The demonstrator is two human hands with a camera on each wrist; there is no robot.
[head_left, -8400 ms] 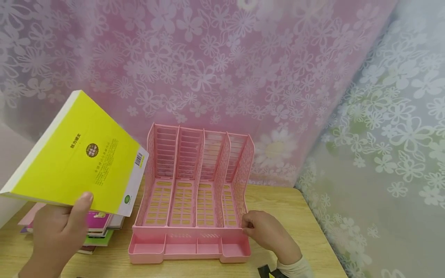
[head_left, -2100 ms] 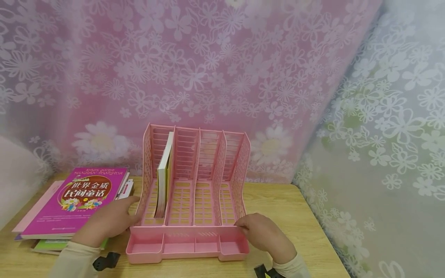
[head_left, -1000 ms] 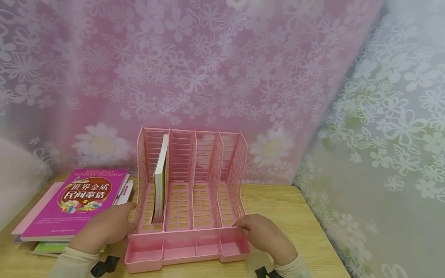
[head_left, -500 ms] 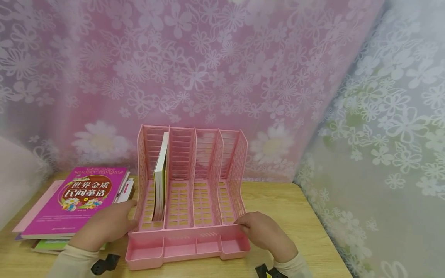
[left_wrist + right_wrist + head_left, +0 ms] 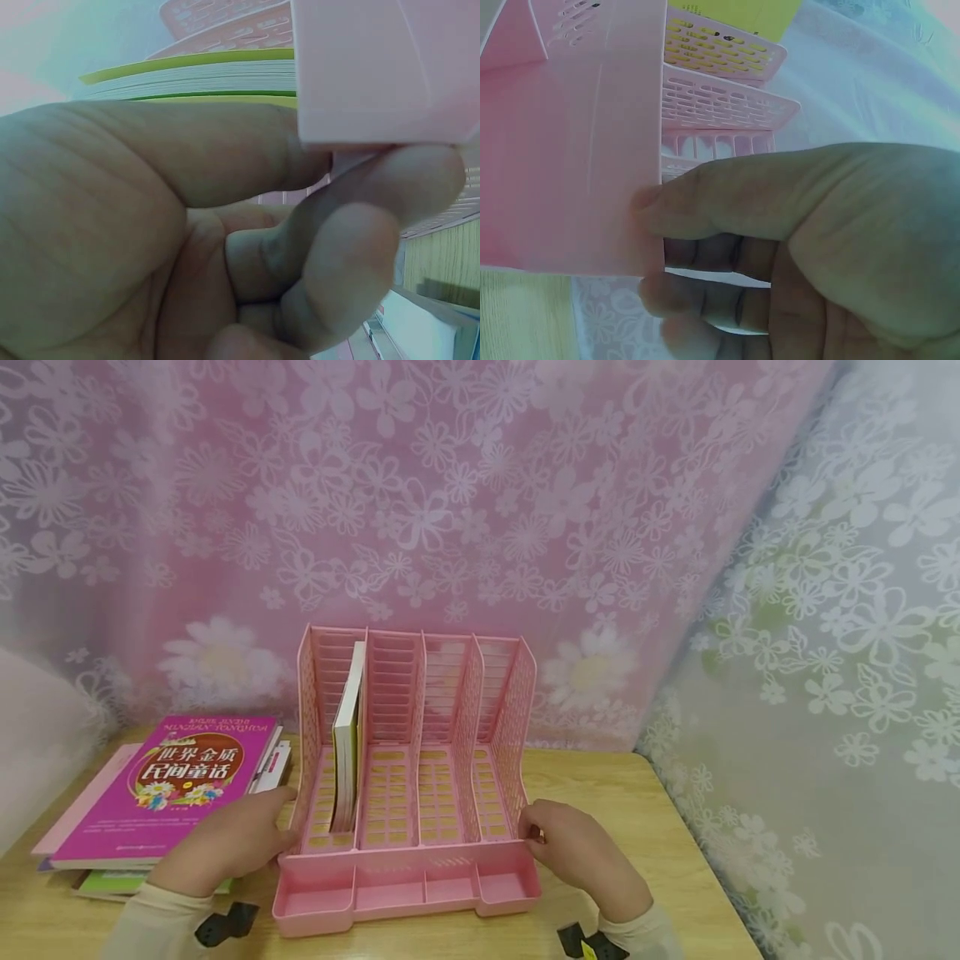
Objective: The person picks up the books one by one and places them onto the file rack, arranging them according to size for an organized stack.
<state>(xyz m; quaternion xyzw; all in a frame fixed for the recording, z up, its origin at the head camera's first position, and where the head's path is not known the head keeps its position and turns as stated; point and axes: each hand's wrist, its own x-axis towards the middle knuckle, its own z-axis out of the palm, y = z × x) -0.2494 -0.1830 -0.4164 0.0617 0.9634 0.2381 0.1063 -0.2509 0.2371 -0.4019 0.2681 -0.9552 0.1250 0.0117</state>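
Note:
A pink plastic desktop file rack [image 5: 408, 858] with upright dividers and a front tray stands on the wooden table. In its leftmost slot a thick yellow-covered book [image 5: 345, 768] stands upright, leaning towards the divider on its right, pages facing forward. My left hand [image 5: 234, 839] grips the rack's left front corner, thumb and curled fingers about the pink edge [image 5: 375, 82] in the left wrist view. At the opposite front corner, my right hand [image 5: 583, 853] pinches the rack; the right wrist view has the thumb [image 5: 712, 199] on the panel with fingers behind it.
A stack of books, topped by a purple one [image 5: 161, 793], lies left of the rack, close to my left forearm. A flowered pink curtain [image 5: 450, 510] hangs directly behind, and a pale flowered one [image 5: 840, 710] borders the table's [image 5: 645, 827] right side.
The yellow book, in my left hand 8.4 s ago, now stands in the leftmost slot. My left hand has gone to the rack, whose left end has shifted slightly left and nearer.

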